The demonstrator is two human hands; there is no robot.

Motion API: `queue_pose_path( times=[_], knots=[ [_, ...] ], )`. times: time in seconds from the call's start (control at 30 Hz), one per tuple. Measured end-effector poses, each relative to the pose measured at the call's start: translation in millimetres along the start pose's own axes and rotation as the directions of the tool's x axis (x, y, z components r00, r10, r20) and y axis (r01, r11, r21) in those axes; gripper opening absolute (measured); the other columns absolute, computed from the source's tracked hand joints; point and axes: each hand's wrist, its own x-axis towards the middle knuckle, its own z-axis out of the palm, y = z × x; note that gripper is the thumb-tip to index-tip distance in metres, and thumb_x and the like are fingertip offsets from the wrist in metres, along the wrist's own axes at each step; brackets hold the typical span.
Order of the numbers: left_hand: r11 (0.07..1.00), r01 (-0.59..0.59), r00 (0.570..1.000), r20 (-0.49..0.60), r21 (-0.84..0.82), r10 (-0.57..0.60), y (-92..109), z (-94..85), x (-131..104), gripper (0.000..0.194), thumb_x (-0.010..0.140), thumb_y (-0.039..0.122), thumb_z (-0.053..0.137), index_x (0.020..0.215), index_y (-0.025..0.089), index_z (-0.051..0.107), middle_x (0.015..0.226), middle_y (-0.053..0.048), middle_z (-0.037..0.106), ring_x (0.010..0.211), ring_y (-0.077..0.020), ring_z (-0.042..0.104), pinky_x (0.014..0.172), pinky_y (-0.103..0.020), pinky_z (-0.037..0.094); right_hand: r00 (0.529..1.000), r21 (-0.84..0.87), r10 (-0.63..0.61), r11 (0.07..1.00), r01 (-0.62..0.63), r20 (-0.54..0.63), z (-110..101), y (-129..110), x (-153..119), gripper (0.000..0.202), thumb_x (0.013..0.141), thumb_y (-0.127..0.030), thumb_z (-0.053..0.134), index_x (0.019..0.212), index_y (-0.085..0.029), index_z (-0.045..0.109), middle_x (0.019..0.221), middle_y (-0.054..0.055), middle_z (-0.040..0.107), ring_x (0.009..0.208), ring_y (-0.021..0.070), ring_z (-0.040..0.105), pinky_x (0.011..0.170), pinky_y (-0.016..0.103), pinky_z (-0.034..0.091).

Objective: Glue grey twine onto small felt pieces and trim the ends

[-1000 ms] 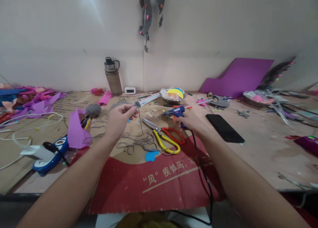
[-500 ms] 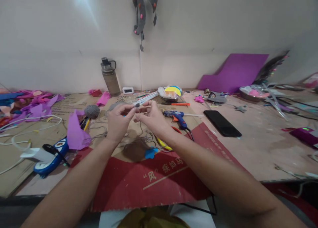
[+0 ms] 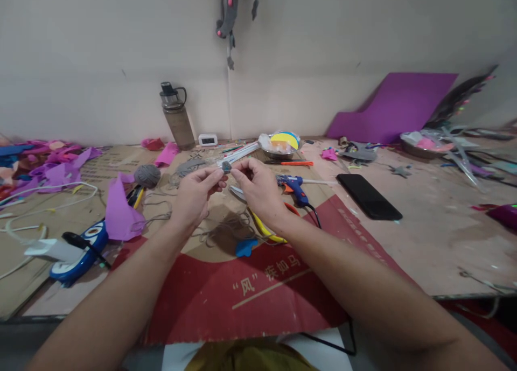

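Note:
My left hand (image 3: 197, 193) and my right hand (image 3: 260, 189) meet above the cardboard, each pinching a small grey piece (image 3: 226, 167) between thumb and fingers. The piece looks wrapped in grey yarn, but its exact shape is too small to tell. Below them, loose grey yarn (image 3: 208, 233) lies in tangles. Scissors with yellow and orange handles (image 3: 264, 228) lie partly under my right wrist. Close by is a blue star-like cutout (image 3: 245, 247). A ball of grey yarn (image 3: 147, 175) sits to the left, beside a purple paper scrap (image 3: 123, 215).
A blue glue gun (image 3: 297, 189) and a black phone (image 3: 368, 196) lie to the right. Behind stand a bottle (image 3: 178, 123), a small white clock (image 3: 208, 140) and a bowl (image 3: 278, 154). At left is a blue power strip (image 3: 76, 263) with cables. Red printed cardboard (image 3: 242, 312) covers the front.
The small grey piece shows more plainly between my fingertips, and my hands have shifted around it. The view has tilted down slightly.

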Motion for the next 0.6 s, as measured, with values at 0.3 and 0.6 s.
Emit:
queue_pose_path(
  times=[0.3,0.6],
  knots=[
    [1.0,0.016,1.0,0.026,-0.002,-0.016,0.8,1.6,-1.4,0.013,0.069,0.029,0.073,0.071,0.017,0.069,0.064,0.0,0.061,0.059,-0.0091,0.054,0.061,-0.023,0.044,1.0,-0.032,0.014,0.999,-0.015,-0.022,-0.5,1.9,0.4,0.011,0.082,-0.026,0.055,0.073,-0.019,0.055,0.072,0.0,0.056,0.068,0.0125,0.048,0.067,0.027,0.037],
    [0.992,0.086,0.995,0.055,-0.096,-0.081,0.4,0.8,-0.8,0.014,0.07,0.026,0.074,0.071,0.013,0.069,0.071,-0.004,0.064,0.061,-0.0092,0.055,0.059,-0.022,0.044,0.999,-0.017,0.047,0.999,-0.048,-0.018,-0.4,-0.9,-0.1,0.011,0.082,-0.026,0.055,0.073,-0.018,0.055,0.071,-0.001,0.057,0.064,0.0112,0.047,0.063,0.026,0.038]
  ],
)
